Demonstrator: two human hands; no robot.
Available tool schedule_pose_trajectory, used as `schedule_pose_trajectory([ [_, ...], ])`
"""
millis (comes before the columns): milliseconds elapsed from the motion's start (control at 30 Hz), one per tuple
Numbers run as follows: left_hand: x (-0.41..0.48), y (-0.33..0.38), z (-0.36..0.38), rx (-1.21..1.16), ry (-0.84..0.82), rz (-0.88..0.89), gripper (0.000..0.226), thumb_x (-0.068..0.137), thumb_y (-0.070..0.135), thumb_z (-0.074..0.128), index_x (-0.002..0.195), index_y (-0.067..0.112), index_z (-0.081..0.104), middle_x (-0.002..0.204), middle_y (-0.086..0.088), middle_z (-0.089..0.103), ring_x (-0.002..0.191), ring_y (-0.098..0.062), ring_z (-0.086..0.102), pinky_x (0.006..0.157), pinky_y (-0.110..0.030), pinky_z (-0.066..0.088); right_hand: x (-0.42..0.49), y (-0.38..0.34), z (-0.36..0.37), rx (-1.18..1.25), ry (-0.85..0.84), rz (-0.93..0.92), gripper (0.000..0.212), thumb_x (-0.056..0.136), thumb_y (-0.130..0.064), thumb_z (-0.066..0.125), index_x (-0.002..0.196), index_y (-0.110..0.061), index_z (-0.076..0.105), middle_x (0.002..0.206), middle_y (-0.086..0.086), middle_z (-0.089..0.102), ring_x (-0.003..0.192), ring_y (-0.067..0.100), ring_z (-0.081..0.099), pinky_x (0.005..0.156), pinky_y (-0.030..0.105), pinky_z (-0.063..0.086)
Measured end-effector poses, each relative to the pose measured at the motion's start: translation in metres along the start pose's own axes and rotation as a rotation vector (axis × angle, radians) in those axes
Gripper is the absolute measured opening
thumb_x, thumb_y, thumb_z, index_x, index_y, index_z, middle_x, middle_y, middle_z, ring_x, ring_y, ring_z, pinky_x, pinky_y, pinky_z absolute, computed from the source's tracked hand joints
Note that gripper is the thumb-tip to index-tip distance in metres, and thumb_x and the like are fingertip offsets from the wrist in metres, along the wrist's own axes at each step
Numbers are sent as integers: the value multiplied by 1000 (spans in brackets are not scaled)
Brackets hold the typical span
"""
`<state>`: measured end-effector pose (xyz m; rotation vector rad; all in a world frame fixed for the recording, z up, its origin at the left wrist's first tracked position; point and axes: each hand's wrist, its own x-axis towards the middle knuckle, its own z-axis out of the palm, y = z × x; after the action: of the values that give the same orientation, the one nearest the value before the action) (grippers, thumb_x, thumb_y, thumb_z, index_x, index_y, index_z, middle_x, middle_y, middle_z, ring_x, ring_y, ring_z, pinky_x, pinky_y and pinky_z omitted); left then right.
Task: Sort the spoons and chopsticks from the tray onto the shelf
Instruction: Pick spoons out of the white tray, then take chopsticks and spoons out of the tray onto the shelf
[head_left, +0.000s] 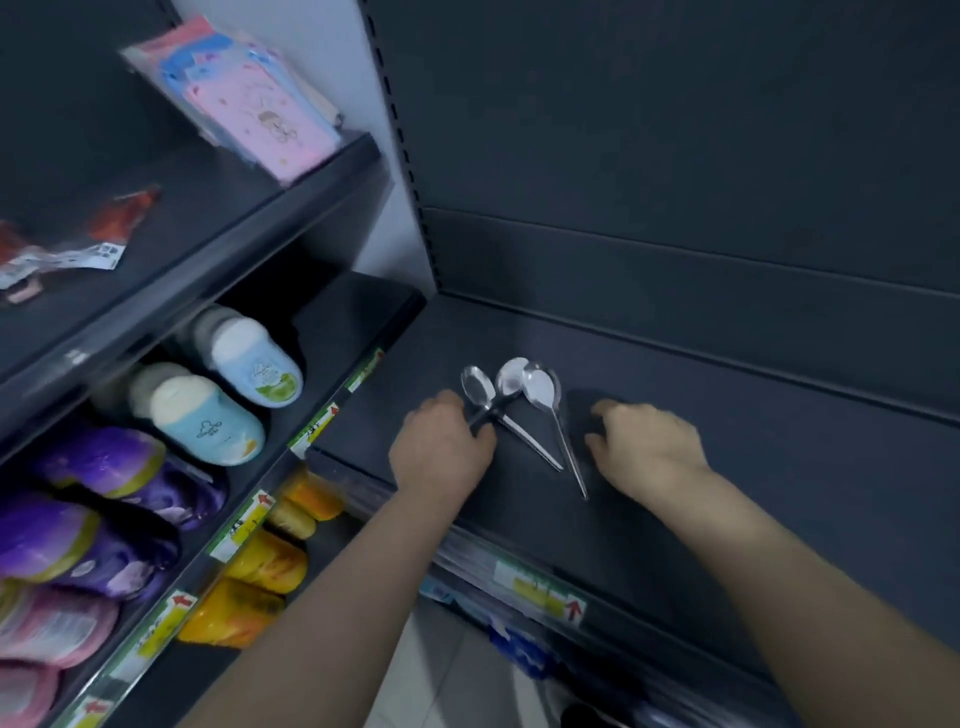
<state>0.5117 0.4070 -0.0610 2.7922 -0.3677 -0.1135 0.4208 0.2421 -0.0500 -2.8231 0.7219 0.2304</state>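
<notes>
Three metal spoons lie on the dark shelf (727, 415), bowls pointing away from me. The left spoon (478, 387) has its handle running down to the right. It crosses the middle spoon (511, 378), whose handle slants down-left into my left hand (441, 447), which grips that handle end. The right spoon (543, 388) lies on its own, its long handle reaching toward me. My right hand (649, 447) rests on the shelf just right of the spoons, fingers loosely bent, with nothing in it. I see no tray or chopsticks.
The adjoining rack on the left holds blue-and-white bottles (208, 421), purple packs (104, 467), pink packs (47, 629) and orange packs (260, 571). Pink packets (260, 109) sit on its upper shelf. Price labels (540, 592) line the shelf's front edge.
</notes>
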Motion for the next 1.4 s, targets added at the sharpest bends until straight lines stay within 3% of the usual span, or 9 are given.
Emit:
schedule_pose_trajectory([
  [100,-8,19,-5,-62,48,278,24,90,30,56,109,16,61,107,-3,63,104,-24,54,71,-33,46,-29,14,-2,-45,86,37,30,95,-33,46,122,-24,55,120,6,62,111,29,56,82,32,45],
  [233,-37,57,0,8,-152,560,15,91,27,54,100,22,66,97,2,70,98,-24,61,75,-34,51,-80,43,6,-137,160,108,26,96,-29,45,119,-24,58,111,1,63,105,24,57,74,30,43],
  [400,-86,109,15,33,-309,761,13,90,26,54,95,26,66,100,5,70,98,-22,62,76,-33,52,-153,96,3,-196,194,283,22,95,-26,44,108,-29,61,103,-2,65,96,23,61,63,26,34],
  [600,-154,175,24,-33,-449,934,12,90,29,56,87,29,67,90,15,67,87,-13,62,72,-30,52,-237,173,-5,-165,387,523,23,89,-21,49,101,-30,67,93,-5,66,90,22,62,62,26,44],
  [767,-227,249,42,-112,-455,1021,12,89,27,59,80,31,66,78,19,63,82,-9,62,73,-33,54,-306,256,-21,-117,583,599,22,91,-23,51,101,-27,70,94,0,68,95,26,62,65,32,45],
  [933,-313,340,61,-292,-393,1052,12,89,26,60,83,36,65,79,20,65,79,-4,63,73,-34,56,-376,363,-24,-118,752,633,17,81,-12,64,88,-22,75,80,1,71,78,30,63,59,33,47],
  [1100,-378,415,76,-324,-374,1104,13,90,24,58,93,31,69,85,18,66,81,-4,62,75,-30,55,-427,442,-22,-90,719,650,14,84,-17,63,88,-24,75,83,-2,71,85,28,62,68,36,44],
  [1300,-402,461,102,-236,-381,1075,17,92,23,56,105,26,67,96,15,67,92,-9,64,84,-35,54,-442,483,-22,18,745,543,16,79,-10,67,85,-23,75,75,-4,69,80,25,56,64,31,37],
  [1400,-402,481,112,-171,-380,1070,21,93,25,54,111,24,65,105,11,67,101,-12,62,87,-36,52,-442,492,-27,108,664,491,18,85,-15,61,92,-24,74,85,-3,70,87,25,57,72,34,45],
])
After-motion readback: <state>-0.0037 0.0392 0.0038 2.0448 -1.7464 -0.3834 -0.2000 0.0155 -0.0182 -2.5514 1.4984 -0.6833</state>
